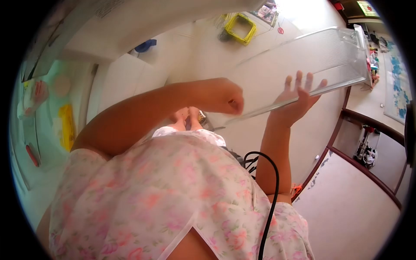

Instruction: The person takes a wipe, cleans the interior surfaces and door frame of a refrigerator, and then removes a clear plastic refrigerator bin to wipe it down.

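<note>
A clear ribbed plastic tray (333, 58) with a pale rim slants across the upper right. My right hand (294, 102) holds its lower edge from beneath, the fingers seen through the plastic and the thumb near the rim. My left hand (230, 99) is curled into a fist close to the tray's near end; what lies inside its fingers, if anything, is hidden. The tray's left part fades against the pale floor, so contact with my left hand is unclear.
On the left is an open, lit compartment with a yellow packet (66, 128) and a red item (32, 156). A yellow wire basket (240, 28) and a blue object (145, 46) lie beyond. A black cable (275, 186) hangs by my right arm.
</note>
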Tool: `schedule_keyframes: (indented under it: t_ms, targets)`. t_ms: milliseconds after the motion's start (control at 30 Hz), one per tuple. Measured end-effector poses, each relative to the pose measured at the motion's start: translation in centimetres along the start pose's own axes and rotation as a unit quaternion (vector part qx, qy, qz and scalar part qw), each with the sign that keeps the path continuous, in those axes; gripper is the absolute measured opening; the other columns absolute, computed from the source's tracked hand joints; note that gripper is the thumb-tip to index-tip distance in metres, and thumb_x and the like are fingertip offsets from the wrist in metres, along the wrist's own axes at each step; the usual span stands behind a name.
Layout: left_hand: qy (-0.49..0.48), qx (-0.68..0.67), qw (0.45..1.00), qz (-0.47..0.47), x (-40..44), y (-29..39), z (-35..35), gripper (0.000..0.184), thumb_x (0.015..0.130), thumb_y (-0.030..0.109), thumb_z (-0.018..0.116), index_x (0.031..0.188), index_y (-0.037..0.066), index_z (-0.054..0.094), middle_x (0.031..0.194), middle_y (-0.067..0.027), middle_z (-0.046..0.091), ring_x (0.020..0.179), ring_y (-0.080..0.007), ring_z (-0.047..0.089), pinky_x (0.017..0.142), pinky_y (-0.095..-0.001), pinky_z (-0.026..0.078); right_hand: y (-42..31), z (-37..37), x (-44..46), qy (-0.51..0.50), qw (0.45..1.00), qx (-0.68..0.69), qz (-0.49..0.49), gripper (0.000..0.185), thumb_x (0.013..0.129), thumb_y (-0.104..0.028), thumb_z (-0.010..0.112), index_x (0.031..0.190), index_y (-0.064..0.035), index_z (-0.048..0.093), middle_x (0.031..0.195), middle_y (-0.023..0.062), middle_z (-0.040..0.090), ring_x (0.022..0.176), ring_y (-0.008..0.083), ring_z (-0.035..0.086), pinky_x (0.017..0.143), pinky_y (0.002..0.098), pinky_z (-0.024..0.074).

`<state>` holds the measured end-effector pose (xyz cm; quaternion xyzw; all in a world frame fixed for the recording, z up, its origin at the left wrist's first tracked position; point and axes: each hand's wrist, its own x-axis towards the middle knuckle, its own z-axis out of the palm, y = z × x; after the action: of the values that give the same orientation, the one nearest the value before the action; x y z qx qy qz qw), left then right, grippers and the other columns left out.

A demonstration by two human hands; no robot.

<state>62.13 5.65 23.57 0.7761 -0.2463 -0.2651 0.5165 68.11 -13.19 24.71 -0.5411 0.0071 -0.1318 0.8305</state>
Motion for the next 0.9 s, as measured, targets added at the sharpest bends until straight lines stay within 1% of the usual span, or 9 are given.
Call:
schedule_keyframes:
  t_ms: [33,100,167,233,500,567,633,767,900]
  targets:
    - [0.002,0.005,1.000,0.005,0.3,0.4,-0.2,0.009,0.080,0.010,0.062,0.083,0.005,0.068,0.089,-0.0085,0.062,0.085,-0.0234,0.060,0.070,-0.0327,0.048,0.2,0.0,-0.2,-0.002,1.000,0.002,-0.007,0.082,0.068,-0.014,0.056,0.143,-0.0147,0.023,0.130,0.0136,0.035,0.111,0.0271,0.044,0.089,0.0418,0.0358]
    - [0.242,-0.032,0.968,0.062,1.5,1.3,-0.3,0.009,0.082,0.010,0.064,0.090,0.005,0.068,0.091,-0.0031,0.061,0.078,-0.0156,0.058,0.070,-0.0265,0.047,0.4,-0.2,-0.8,0.012,0.998,0.038,0.046,0.082,0.068,-0.013,0.056,0.143,-0.0168,0.023,0.130,0.0122,0.036,0.112,0.0271,0.043,0.089,0.0427,0.0356]
    - [0.289,-0.023,0.954,0.078,3.1,2.0,-0.7,0.012,0.082,0.009,0.065,0.094,0.006,0.068,0.093,-0.0032,0.061,0.081,-0.0154,0.059,0.071,-0.0267,0.048,0.5,0.0,-1.7,0.006,0.994,0.059,0.086,0.085,0.068,-0.011,0.055,0.145,-0.0179,0.020,0.134,0.0118,0.034,0.115,0.0278,0.042,0.094,0.0452,0.0329]
    - [0.406,0.011,0.905,0.130,4.7,3.2,-1.2,0.015,0.083,0.009,0.065,0.097,0.007,0.069,0.095,-0.0036,0.061,0.082,-0.0165,0.060,0.072,-0.0274,0.048,0.6,0.7,-2.7,-0.006,0.991,0.079,0.108,0.085,0.068,-0.009,0.054,0.145,-0.0177,0.019,0.136,0.0124,0.032,0.118,0.0282,0.040,0.099,0.0456,0.0306]
    - [0.542,0.116,0.808,0.197,11.6,4.8,-4.2,0.025,0.085,0.007,0.061,0.110,0.009,0.063,0.102,-0.0043,0.057,0.089,-0.0209,0.060,0.078,-0.0298,0.050,0.2,3.3,-5.1,-0.068,0.983,0.111,0.132,0.084,0.071,-0.003,0.054,0.145,-0.0079,0.016,0.141,0.0129,0.029,0.124,0.0277,0.036,0.106,0.0433,0.0309]
    - [0.555,0.115,0.806,0.172,12.2,5.8,-4.3,0.028,0.086,0.007,0.060,0.114,0.008,0.060,0.106,-0.0053,0.058,0.091,-0.0209,0.062,0.081,-0.0298,0.051,-0.1,3.8,-5.4,-0.080,0.984,0.102,0.120,0.083,0.071,-0.004,0.054,0.145,-0.0076,0.017,0.140,0.0124,0.031,0.123,0.0263,0.038,0.106,0.0425,0.0309]
    - [0.525,-0.061,0.843,0.101,12.4,6.6,-4.0,0.028,0.087,0.006,0.059,0.115,0.006,0.058,0.105,-0.0075,0.060,0.093,-0.0210,0.063,0.084,-0.0299,0.050,-0.6,3.8,-5.6,-0.072,0.984,0.097,0.133,0.081,0.070,-0.002,0.052,0.144,-0.0059,0.020,0.136,0.0109,0.035,0.121,0.0244,0.040,0.105,0.0403,0.0313]
    - [0.535,-0.194,0.822,0.031,12.4,7.5,-3.8,0.014,0.084,0.008,0.060,0.096,0.003,0.055,0.095,-0.0095,0.063,0.092,-0.0232,0.063,0.082,-0.0298,0.050,0.2,2.8,-5.6,-0.083,0.979,0.034,0.182,0.079,0.066,0.001,0.047,0.141,-0.0045,0.023,0.129,0.0090,0.039,0.118,0.0224,0.042,0.103,0.0367,0.0326]
    - [0.526,-0.120,0.842,-0.009,11.6,7.8,-4.5,0.013,0.081,0.009,0.060,0.089,0.004,0.052,0.091,-0.0102,0.063,0.086,-0.0249,0.062,0.077,-0.0328,0.049,0.2,3.1,-6.0,-0.099,0.980,0.014,0.174,0.079,0.064,0.003,0.044,0.141,-0.0041,0.024,0.128,0.0089,0.040,0.117,0.0225,0.042,0.101,0.0358,0.0337]
